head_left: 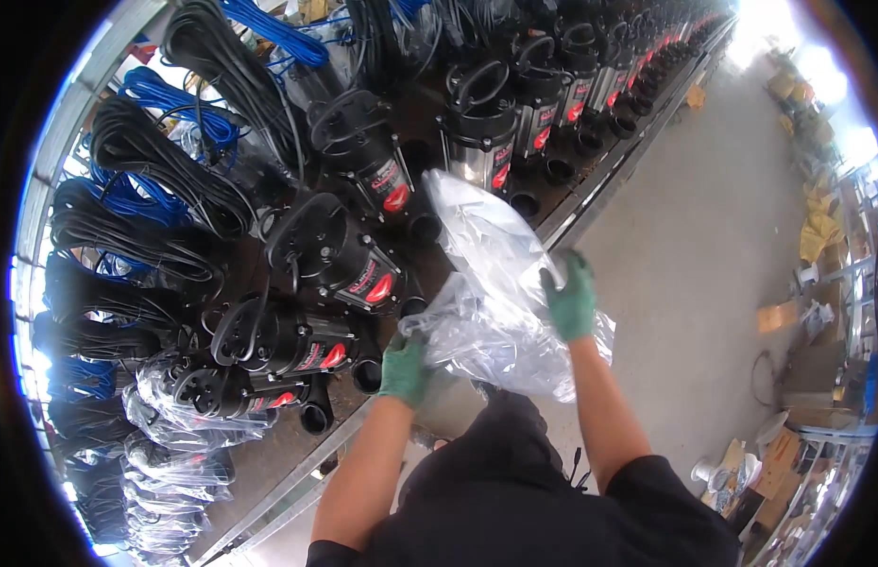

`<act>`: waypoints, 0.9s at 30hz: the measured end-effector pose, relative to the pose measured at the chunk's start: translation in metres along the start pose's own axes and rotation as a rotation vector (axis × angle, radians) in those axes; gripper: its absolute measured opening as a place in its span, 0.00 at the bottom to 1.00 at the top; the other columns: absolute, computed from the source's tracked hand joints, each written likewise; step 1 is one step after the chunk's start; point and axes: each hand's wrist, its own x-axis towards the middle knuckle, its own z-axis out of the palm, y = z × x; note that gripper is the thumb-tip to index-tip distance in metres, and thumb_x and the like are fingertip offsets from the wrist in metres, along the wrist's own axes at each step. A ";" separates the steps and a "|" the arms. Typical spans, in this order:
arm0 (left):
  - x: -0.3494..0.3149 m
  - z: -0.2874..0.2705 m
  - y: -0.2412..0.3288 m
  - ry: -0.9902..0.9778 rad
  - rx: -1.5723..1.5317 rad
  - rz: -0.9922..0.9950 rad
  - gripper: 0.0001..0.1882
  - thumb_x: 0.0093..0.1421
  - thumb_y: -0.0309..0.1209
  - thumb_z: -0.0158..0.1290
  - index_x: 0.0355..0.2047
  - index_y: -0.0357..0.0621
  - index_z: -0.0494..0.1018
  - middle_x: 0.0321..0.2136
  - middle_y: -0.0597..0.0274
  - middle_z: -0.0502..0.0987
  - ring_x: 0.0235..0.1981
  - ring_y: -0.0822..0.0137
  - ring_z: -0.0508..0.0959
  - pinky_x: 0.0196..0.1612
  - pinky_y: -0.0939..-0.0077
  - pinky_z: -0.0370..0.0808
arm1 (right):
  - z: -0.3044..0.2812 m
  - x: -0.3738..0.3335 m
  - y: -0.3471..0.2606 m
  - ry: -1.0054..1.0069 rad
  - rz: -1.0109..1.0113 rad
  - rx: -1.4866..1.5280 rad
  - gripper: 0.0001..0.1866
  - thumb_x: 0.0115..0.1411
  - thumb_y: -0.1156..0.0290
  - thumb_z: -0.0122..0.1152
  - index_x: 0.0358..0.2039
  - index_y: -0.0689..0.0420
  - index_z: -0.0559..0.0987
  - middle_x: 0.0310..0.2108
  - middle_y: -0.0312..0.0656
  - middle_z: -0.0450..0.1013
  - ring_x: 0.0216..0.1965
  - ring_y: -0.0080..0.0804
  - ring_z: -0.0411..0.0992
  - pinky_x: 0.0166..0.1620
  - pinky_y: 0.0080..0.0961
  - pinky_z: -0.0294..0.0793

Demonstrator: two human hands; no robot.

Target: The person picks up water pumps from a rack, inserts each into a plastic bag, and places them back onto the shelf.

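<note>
A large clear plastic bag (491,317) hangs crumpled between my two green-gloved hands, in front of my body. My left hand (403,370) pinches its near left edge, close to the bench edge. On the other side my right hand (571,300) grips the bag's right part, over the floor. The bag's upper end reaches up to a steel-bodied submersible pump (477,128) and covers part of its base. Left of the bag, another pump (340,255) with a black top handle and red label stands uncovered.
Rows of pumps line the long bench (590,203), with short black outlets along its edge. Coiled black cables (165,161) and blue cables (179,104) lie behind them. Bagged pumps (174,482) stand at the lower left. Cardboard boxes (779,463) sit across the aisle.
</note>
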 end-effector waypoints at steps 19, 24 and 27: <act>-0.091 -0.055 0.040 0.362 0.346 0.505 0.26 0.76 0.49 0.47 0.57 0.38 0.75 0.42 0.69 0.77 0.41 0.76 0.74 0.43 0.79 0.73 | -0.225 0.067 0.083 0.238 -0.136 -0.285 0.21 0.71 0.78 0.47 0.63 0.64 0.73 0.61 0.51 0.72 0.62 0.42 0.70 0.68 0.34 0.65; -0.112 -0.060 0.053 0.202 0.233 0.509 0.27 0.74 0.54 0.48 0.56 0.43 0.75 0.47 0.69 0.77 0.49 0.73 0.73 0.51 0.73 0.73 | -0.315 0.079 -0.078 0.414 -0.422 0.731 0.20 0.65 0.79 0.54 0.57 0.64 0.77 0.48 0.48 0.79 0.49 0.34 0.78 0.53 0.27 0.77; -0.119 -0.056 0.055 0.060 0.103 0.528 0.27 0.73 0.56 0.48 0.52 0.43 0.75 0.45 0.69 0.76 0.48 0.72 0.72 0.53 0.71 0.72 | -0.249 0.050 -0.151 -0.209 -0.505 0.352 0.16 0.62 0.76 0.59 0.50 0.60 0.79 0.44 0.45 0.78 0.44 0.38 0.78 0.50 0.31 0.78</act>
